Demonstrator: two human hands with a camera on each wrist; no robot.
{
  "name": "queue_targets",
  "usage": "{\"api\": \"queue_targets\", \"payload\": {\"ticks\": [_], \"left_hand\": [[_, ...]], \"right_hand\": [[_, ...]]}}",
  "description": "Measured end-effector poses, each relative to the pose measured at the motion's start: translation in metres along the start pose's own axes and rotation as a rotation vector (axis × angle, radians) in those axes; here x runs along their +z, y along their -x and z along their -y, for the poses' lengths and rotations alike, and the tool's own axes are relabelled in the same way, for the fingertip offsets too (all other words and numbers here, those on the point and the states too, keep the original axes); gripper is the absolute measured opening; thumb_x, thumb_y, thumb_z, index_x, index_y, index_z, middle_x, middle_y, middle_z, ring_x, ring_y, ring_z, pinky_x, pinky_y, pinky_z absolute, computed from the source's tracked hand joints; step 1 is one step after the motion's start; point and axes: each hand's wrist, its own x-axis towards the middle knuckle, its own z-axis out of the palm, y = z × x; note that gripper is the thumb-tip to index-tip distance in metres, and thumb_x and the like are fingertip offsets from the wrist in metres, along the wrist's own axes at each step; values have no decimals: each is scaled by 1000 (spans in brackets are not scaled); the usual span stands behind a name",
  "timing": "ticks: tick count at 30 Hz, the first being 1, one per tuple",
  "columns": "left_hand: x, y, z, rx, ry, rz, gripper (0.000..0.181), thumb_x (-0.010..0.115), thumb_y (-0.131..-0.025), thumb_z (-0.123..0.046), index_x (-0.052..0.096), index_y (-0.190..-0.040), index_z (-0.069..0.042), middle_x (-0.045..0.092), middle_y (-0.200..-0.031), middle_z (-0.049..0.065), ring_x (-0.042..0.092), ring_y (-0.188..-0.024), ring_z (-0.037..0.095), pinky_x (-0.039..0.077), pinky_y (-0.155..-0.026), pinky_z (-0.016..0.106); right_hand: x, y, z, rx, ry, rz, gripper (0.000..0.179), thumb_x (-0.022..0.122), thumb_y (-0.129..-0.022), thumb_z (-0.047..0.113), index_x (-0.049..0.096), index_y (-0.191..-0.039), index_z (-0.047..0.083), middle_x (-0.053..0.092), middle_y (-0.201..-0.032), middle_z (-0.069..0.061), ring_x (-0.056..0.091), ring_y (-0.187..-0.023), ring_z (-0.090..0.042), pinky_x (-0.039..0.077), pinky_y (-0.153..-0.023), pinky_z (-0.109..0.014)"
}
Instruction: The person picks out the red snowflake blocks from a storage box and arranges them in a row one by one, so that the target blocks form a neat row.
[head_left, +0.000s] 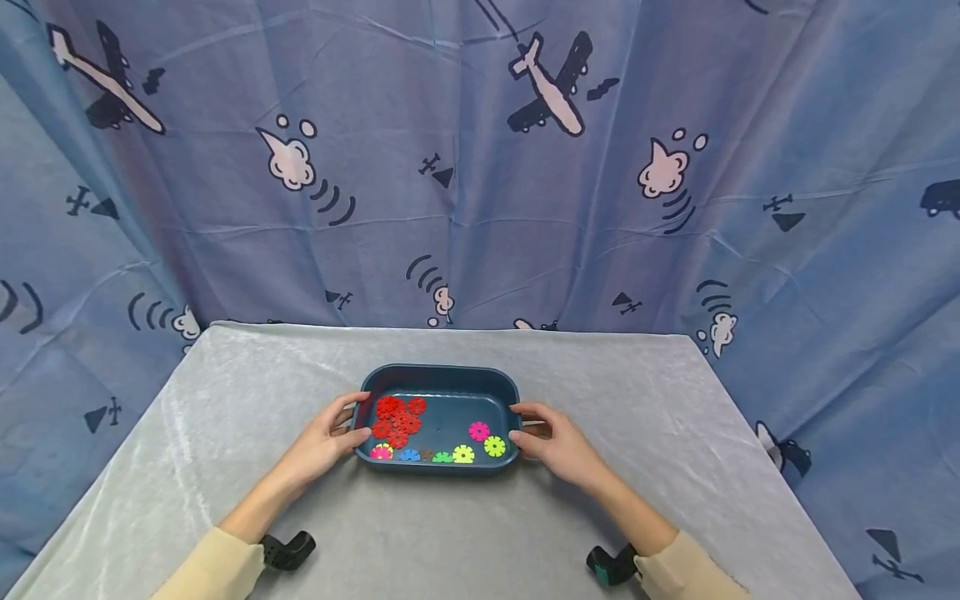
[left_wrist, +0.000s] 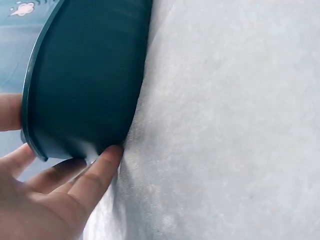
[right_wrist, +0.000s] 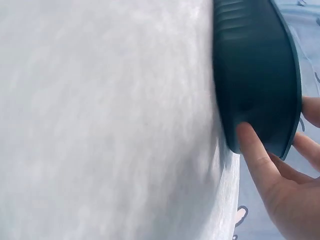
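A dark teal rectangular tray with rounded corners sits in the middle of the cloth-covered table. My left hand grips its left end, thumb over the rim and fingers along the outer wall, as the left wrist view shows on the tray's side. At the opposite end my right hand holds the rim the same way, one fingertip pressed to the outer wall. Inside the tray, red flower-shaped discs are heaped at the left. Pink, yellow, blue and green ones lie along the front and right.
A pale grey cloth covers the table around the tray. Behind it and at both sides hangs a blue curtain printed with aeroplanes. Black wrist devices are worn below both hands, by the cream sleeves.
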Motion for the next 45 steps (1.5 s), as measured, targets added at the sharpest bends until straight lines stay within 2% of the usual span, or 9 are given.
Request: {"api": "queue_targets", "payload": {"ticks": [4,9,14,19,24,34,39,45], "left_hand": [[-1,1,-1,2,-16,22,62,62,-101,-15,34,-156,-13,29,-160,27,42,-139,46,52,-95,45],[-4,1,0,-7,-23,22,62,61,-102,-16,32,-157,-16,26,-161,27,39,-141,46,52,-92,43],[-6,-1,3,-19,-16,23,60,60,-103,-17,33,-157,-18,25,-161,26,36,-143,45,51,-91,42],[-5,-4,5,-15,-3,30,59,59,-104,-17,32,-157,-16,28,-160,26,41,-140,43,52,-91,41],[-5,-5,5,-11,6,29,58,58,-104,-16,33,-157,-15,32,-157,25,47,-135,42,53,-91,41],[-4,-8,6,-12,18,26,56,59,-104,-15,36,-155,-18,31,-158,25,46,-136,42,53,-92,42],[-4,-9,6,-22,34,40,58,59,-104,-16,34,-156,-18,29,-159,24,43,-139,43,52,-96,46],[-5,-8,5,-29,16,61,59,59,-104,-19,33,-157,-19,24,-160,25,38,-142,44,50,-100,49]], "right_hand": [[-3,2,1,-47,22,3,49,68,-100,17,53,-141,-3,56,-137,-26,61,-120,-40,59,-83,-34],[-6,1,10,-38,68,-29,48,69,-99,20,56,-140,0,59,-135,-22,64,-117,-37,59,-82,-33],[-9,-1,22,-29,170,-74,44,69,-99,20,59,-138,4,63,-130,-16,66,-111,-31,59,-81,-36],[-10,-5,34,-59,314,-133,39,70,-98,23,63,-133,6,67,-120,-10,65,-106,-29,57,-80,-37],[-7,-7,47,-103,379,-158,38,70,-98,24,65,-131,5,69,-113,-7,66,-101,-25,56,-82,-41],[12,-19,65,-147,372,-114,35,72,-97,25,68,-127,9,69,-110,-1,65,-97,-19,55,-80,-37],[26,-29,69,-195,340,-68,31,72,-97,23,69,-124,9,70,-114,-7,65,-98,-18,54,-82,-38],[44,-39,75,-194,318,-16,30,71,-98,24,69,-125,12,69,-117,-7,65,-99,-19,54,-83,-38]]}}
